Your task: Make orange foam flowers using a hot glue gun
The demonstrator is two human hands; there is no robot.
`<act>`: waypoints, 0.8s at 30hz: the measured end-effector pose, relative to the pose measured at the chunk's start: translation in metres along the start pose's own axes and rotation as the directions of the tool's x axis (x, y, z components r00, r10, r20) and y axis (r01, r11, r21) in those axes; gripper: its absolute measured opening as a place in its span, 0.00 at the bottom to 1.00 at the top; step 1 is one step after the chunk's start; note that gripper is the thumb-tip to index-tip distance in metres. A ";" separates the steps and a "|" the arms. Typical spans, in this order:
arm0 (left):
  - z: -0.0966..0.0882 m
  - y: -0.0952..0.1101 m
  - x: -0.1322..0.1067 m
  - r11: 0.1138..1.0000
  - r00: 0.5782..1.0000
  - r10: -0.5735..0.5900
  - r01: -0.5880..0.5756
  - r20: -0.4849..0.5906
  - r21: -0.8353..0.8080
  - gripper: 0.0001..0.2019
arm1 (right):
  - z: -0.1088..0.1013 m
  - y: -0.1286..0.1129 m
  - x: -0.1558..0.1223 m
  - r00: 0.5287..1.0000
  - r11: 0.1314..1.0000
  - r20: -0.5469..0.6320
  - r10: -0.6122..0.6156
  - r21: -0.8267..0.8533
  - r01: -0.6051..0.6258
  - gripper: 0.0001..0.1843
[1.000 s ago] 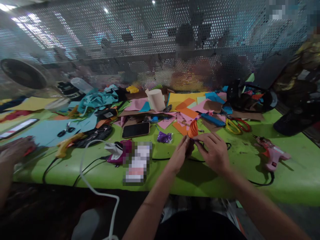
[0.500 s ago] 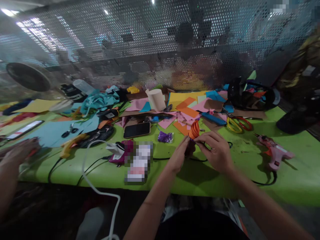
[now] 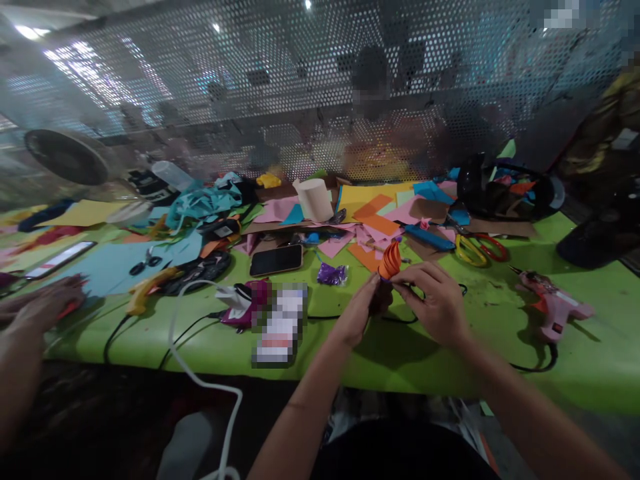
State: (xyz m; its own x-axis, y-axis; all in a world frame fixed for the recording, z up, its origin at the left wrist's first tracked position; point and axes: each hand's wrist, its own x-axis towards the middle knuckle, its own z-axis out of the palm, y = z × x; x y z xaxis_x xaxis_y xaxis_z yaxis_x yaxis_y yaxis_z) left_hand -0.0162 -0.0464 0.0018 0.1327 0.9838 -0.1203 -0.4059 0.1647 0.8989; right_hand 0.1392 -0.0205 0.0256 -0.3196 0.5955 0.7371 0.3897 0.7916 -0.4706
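Between my hands, above the table's front half, stands an orange twisted paper piece (image 3: 390,261), layered like a flame or bud, with a purple edge at its base. My left hand (image 3: 364,308) is closed around its lower part, and the palm side is hidden. Thumb and fingers of my right hand (image 3: 434,299) pinch at the base from the right. Just left of them lies a small purple plastic-wrapped packet (image 3: 331,274). A pink glue gun (image 3: 555,308) rests to the right of my right hand.
Paper scraps (image 3: 375,217), a white paper roll (image 3: 314,199), yellow-handled scissors (image 3: 470,251) and a black phone (image 3: 276,260) lie behind. Leftward are a yellow glue gun (image 3: 150,290), a white cable (image 3: 173,333) and another person's hand (image 3: 57,300). A perforated metal screen (image 3: 300,100) stands behind.
The view has shifted slightly, so things appear a little further right. Both my hands stay at the orange paper piece, with only a slight shift of the right fingers.
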 end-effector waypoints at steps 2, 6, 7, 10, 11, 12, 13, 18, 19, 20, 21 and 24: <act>0.001 0.001 -0.001 1.000 1.000 -0.002 0.002 0.001 0.004 0.23 | 0.000 0.000 0.001 1.000 1.000 0.004 0.021 0.012 -0.021 0.07; 0.002 0.002 -0.001 1.000 1.000 -0.003 0.003 0.008 0.014 0.24 | 0.000 0.001 0.000 1.000 1.000 0.002 0.014 0.010 -0.014 0.06; 0.002 0.002 -0.001 1.000 1.000 -0.006 0.006 0.009 0.011 0.24 | 0.000 0.001 0.000 1.000 1.000 0.001 0.006 0.008 -0.006 0.06; 0.002 0.003 -0.002 0.999 0.999 -0.036 0.036 -0.002 -0.029 0.25 | 0.000 0.002 -0.001 1.000 1.000 0.001 -0.011 -0.009 0.011 0.06; 0.002 0.003 -0.002 0.998 0.999 -0.044 0.044 -0.006 -0.044 0.26 | 0.000 0.003 -0.002 1.000 1.000 0.000 -0.015 -0.018 0.015 0.07; 0.002 0.003 -0.002 0.998 0.999 -0.046 0.046 -0.005 -0.052 0.26 | 0.000 0.003 -0.002 1.000 0.999 -0.003 -0.019 -0.029 0.019 0.08; 0.002 0.003 -0.002 0.998 0.999 -0.045 0.045 -0.002 -0.054 0.26 | 0.001 0.004 -0.003 1.000 0.999 -0.007 -0.026 -0.041 0.026 0.08; -0.001 -0.002 -0.001 0.997 0.998 -0.032 0.029 -0.045 -0.071 0.23 | 0.001 0.005 -0.003 0.998 0.996 -0.015 -0.060 -0.070 0.059 0.09; -0.002 -0.003 -0.001 0.997 0.998 -0.033 0.028 -0.061 -0.074 0.23 | 0.001 0.005 -0.003 0.998 0.996 -0.013 -0.057 -0.065 0.056 0.09; -0.002 -0.003 -0.001 0.997 0.997 -0.033 0.028 -0.073 -0.073 0.23 | 0.001 0.004 -0.002 0.999 0.997 -0.011 -0.051 -0.055 0.050 0.09; -0.002 -0.003 -0.001 0.997 0.996 -0.034 0.028 -0.079 -0.070 0.23 | 0.000 0.004 -0.002 0.999 0.998 -0.009 -0.044 -0.041 0.043 0.09; -0.001 -0.001 -0.002 0.997 0.996 -0.033 0.027 -0.084 -0.073 0.24 | 0.000 0.002 -0.001 0.999 0.999 -0.004 -0.032 0.002 0.032 0.09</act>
State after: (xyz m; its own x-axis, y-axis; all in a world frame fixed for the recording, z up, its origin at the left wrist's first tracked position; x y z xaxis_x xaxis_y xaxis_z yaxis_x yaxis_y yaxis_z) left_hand -0.0168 -0.0488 0.0007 0.0692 0.9803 -0.1853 -0.4667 0.1959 0.8624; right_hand 0.1405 -0.0191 0.0239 -0.3284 0.5696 0.7535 0.3774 0.8104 -0.4482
